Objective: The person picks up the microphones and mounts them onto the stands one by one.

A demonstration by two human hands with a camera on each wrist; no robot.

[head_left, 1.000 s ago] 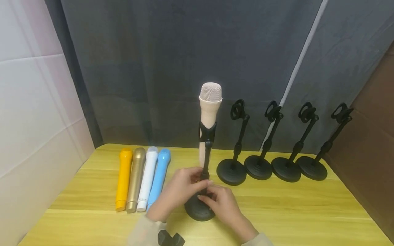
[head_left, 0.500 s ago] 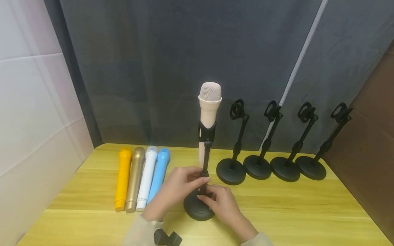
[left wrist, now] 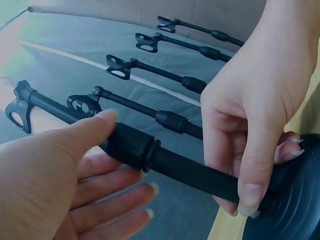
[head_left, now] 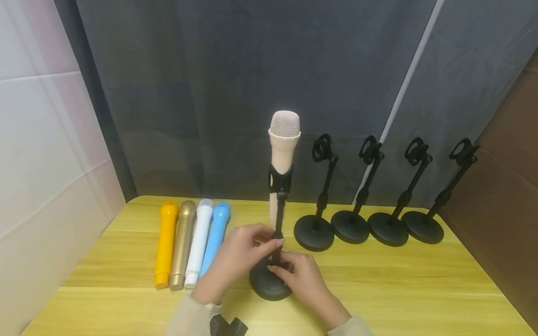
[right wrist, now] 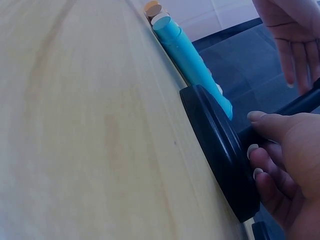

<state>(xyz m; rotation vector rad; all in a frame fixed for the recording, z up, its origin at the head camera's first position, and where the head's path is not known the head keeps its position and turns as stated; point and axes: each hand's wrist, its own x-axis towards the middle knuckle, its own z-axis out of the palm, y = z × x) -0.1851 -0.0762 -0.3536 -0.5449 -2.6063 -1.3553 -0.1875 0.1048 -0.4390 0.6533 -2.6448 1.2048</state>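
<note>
Black stand: I have it upright between the left hand and the right hand, within reach of both, its round base below them.
Long axis: near vertical along the pole, so the hands sit stacked on it, left above right; that is the relation I would work from.
Left hand: nearer the collar, thumb over it and fingers reaching loosely behind, a light pinch as I judge it.
Right hand: pinching the pole low, just above the base.
Cream microphone: above both hands, head up, seated in the clip, its lower end passing behind the pole.
Left of the left hand: yellow microphone, gold microphone, white microphone and blue microphone, lying side by side, the blue nearest.
Beyond the right hand, rightward: four other stands in a row.
Under the hands: the desk.
</note>
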